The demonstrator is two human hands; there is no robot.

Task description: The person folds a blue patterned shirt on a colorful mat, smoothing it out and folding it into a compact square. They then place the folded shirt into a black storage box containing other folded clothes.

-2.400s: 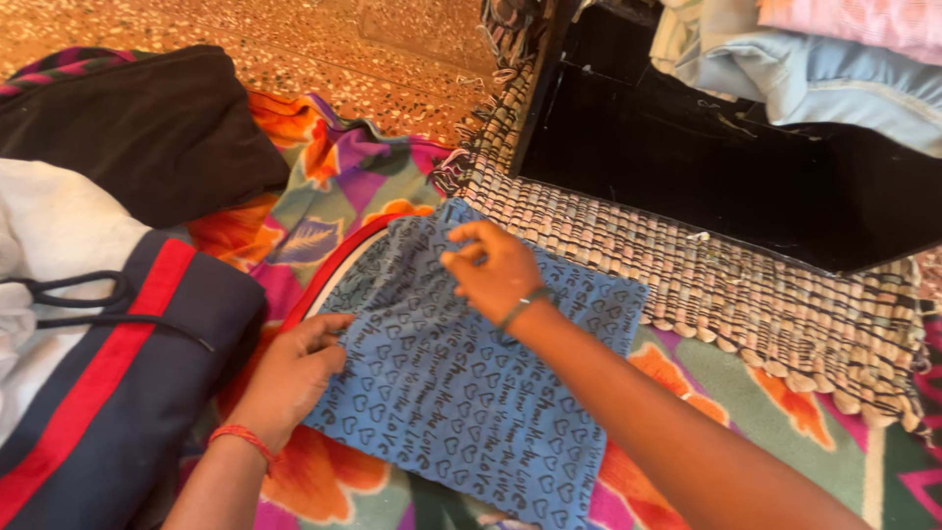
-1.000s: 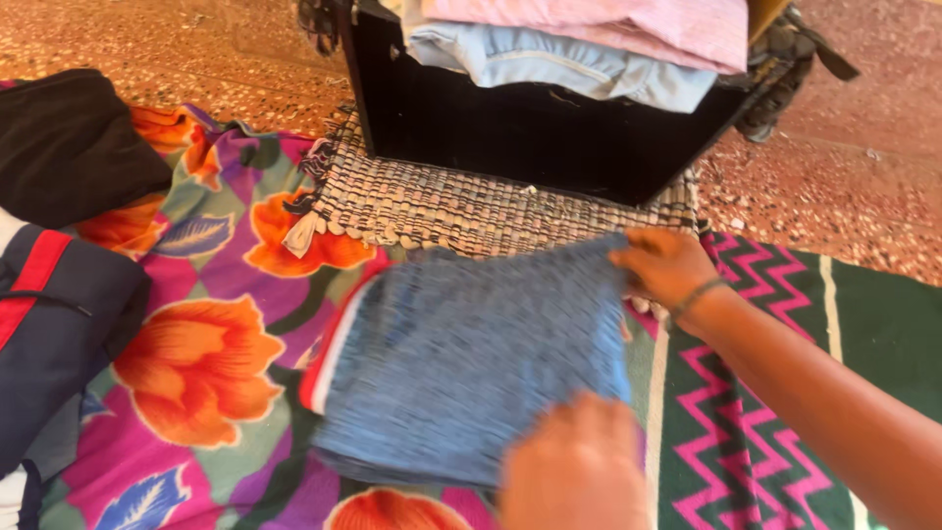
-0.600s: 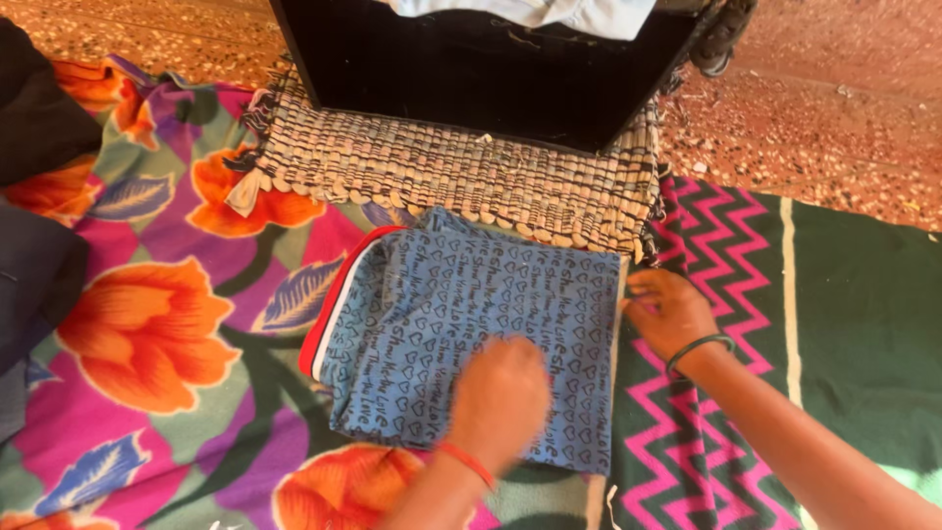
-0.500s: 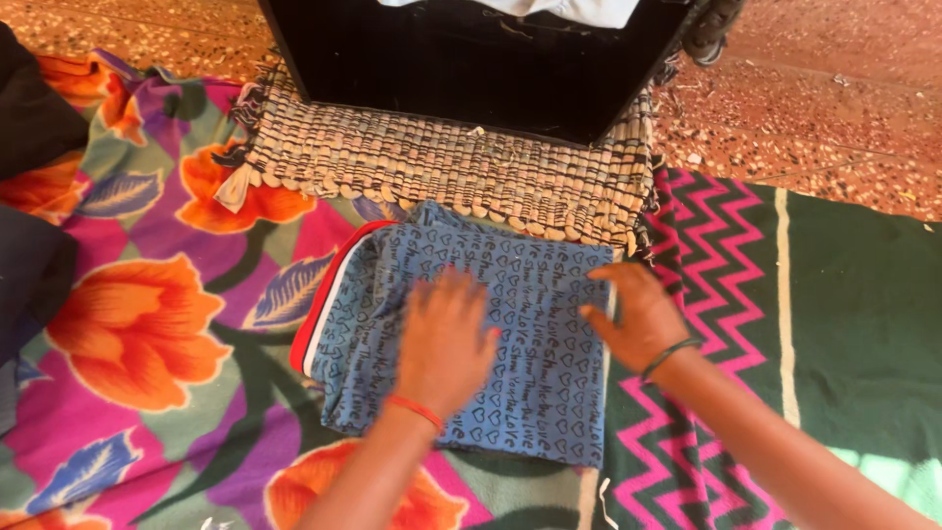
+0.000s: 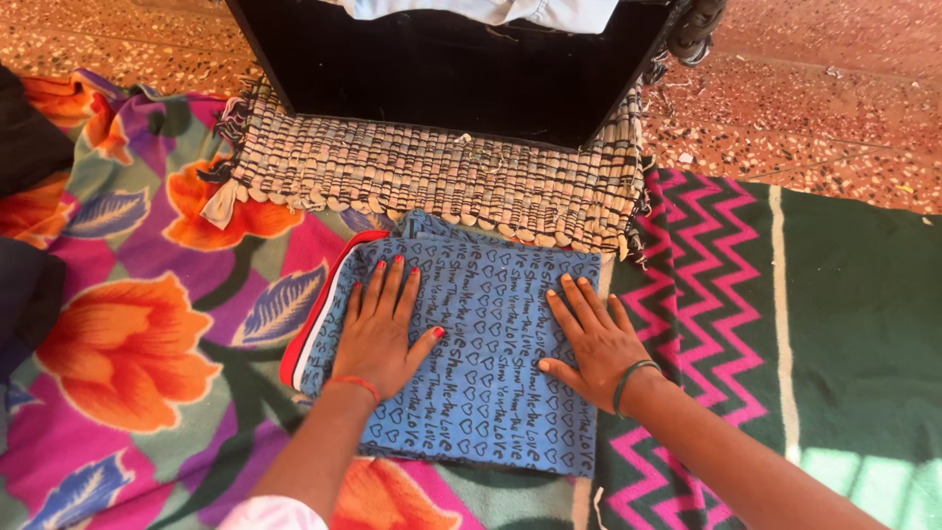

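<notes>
Folded blue cloth [image 5: 491, 334] under both flat hands [image 5: 486, 339]

This looks like a home, with laundry being sorted on the floor. A speckled terrazzo floor [image 5: 834, 88] is covered with a bright flowered blanket [image 5: 147, 334], a green and pink zigzag rug [image 5: 844, 314] and a small woven mat [image 5: 432, 177]. On the mat stands a black box [image 5: 442, 69] with folded clothes [image 5: 491, 10] on top.
</notes>
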